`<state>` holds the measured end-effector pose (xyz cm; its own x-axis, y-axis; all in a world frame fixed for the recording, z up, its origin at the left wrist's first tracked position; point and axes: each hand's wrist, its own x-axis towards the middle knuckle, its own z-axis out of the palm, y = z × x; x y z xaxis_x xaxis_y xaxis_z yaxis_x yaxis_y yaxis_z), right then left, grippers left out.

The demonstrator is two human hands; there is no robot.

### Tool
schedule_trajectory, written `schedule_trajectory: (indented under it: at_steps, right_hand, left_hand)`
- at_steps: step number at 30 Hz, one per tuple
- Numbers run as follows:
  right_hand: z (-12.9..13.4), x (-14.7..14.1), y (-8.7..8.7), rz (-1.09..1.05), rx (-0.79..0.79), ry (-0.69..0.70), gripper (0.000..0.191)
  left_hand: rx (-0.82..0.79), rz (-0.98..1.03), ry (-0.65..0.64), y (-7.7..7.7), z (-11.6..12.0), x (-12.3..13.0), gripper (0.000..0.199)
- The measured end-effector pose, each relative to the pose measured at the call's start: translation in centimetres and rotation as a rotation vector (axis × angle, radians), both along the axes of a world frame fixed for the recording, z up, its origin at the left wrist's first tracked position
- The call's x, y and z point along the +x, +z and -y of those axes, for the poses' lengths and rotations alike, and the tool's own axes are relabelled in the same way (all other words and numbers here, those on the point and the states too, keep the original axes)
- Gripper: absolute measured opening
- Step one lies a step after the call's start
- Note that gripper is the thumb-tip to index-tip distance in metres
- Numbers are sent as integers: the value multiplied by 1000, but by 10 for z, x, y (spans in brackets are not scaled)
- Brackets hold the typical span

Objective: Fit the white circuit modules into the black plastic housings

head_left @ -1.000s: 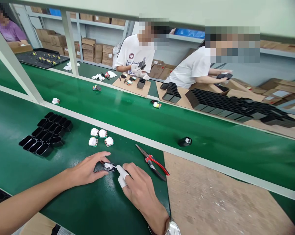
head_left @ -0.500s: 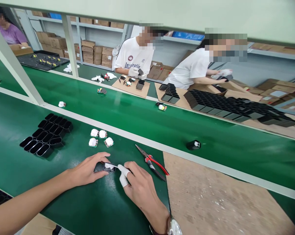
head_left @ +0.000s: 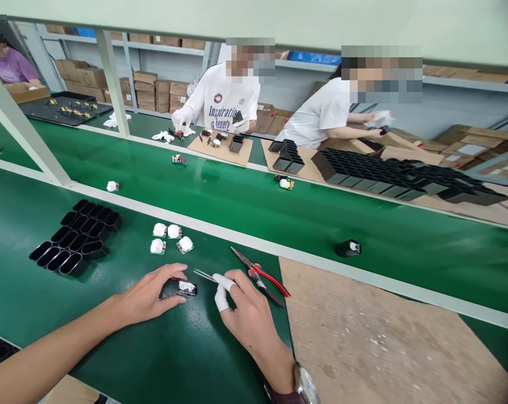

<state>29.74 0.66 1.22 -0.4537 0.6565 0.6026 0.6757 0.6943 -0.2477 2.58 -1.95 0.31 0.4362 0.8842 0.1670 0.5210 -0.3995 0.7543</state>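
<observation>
My left hand (head_left: 152, 294) curls its thumb and fingers around a small black plastic case (head_left: 187, 288) lying on the green worktop. White paste and a row of pale pins show in the case's open end, which faces me. Metal tweezers (head_left: 204, 275) are pinched in my right hand (head_left: 251, 317), whose thumb and forefinger wear white finger cots. Their two slim tips are parted, just above and right of the case, without touching it. Behind my hands sit several small circuit boards (head_left: 174, 231) topped with white paste. Red-and-black long-nose pliers (head_left: 257, 273) lie beyond my right hand.
Several empty black cases (head_left: 79, 233) stand grouped at left. A stained brown board (head_left: 375, 336) covers the right side. Past a pale rail (head_left: 220, 237), a green conveyor (head_left: 237, 196) carries boards and a black case (head_left: 348, 248). Co-workers (head_left: 226, 98) sit opposite.
My right hand has drawn the tweezers back from the case, and their tips are now apart. The conveyor's items have shifted right. A co-worker's gloved hand has moved out toward the tools.
</observation>
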Motion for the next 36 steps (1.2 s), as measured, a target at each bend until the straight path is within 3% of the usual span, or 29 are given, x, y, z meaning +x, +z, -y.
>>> schedule_trajectory:
  at_steps: [6,13,15,17,21,25,28,31,33,36]
  right_hand:
    - [-9,5,-22,228,-35,-157,27]
    - [0,-9,-15,150,-13,-124,24]
    - [3,-13,-15,135,-16,-73,28]
    - [4,-16,-17,135,-22,-45,33]
    - [3,-16,-21,155,-38,-76,38]
    - [0,-15,-22,149,-44,-107,38]
    - [-3,-12,-23,164,-25,-144,38]
    - [-10,-7,-29,219,32,-224,40]
    - [-15,-4,-33,242,78,-272,40]
    - [-20,-1,-38,248,128,-303,38]
  left_hand:
    - [279,10,-150,2,-3,-2,33]
    - [322,21,-150,5,-1,0,28]
    - [210,78,-93,6,-1,2,18]
    - [-40,257,26,8,-6,4,9]
    - [-636,696,262,16,-19,4,29]
    - [-757,876,358,22,-26,3,37]
    - [-728,847,354,23,-24,5,37]
    - [-612,673,278,27,-29,4,38]
    - [-398,438,228,35,-45,-2,39]
    - [-37,102,281,50,-95,-17,38]
